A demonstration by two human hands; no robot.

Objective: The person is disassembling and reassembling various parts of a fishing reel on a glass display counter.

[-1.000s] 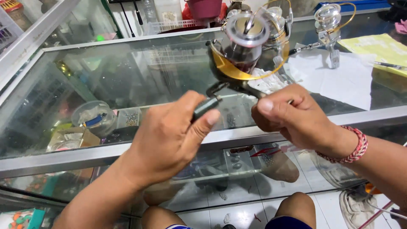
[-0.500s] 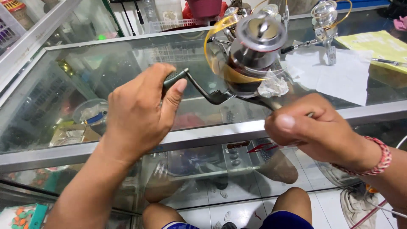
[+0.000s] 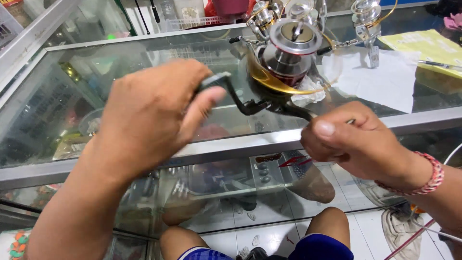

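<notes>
Spinning reel [image 3: 288, 53] held over glass counter [image 3: 144, 62]: right hand [image 3: 356, 142] closed round its foot/stem, prob. to steady it; left hand [image 3: 154, 115] pinches crank handle [image 3: 219, 84], blurred. White paper sheet [image 3: 385, 77] lies behind.

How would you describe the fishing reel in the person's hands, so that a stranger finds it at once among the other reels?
Start at the glass display counter that fills the view. Above its near metal edge, the left hand grips a black crank handle and the right hand holds the reel's foot. Between them is the spinning reel: silver spool, gold bail, the largest and nearest; the other reels stand untouched behind it.
</notes>
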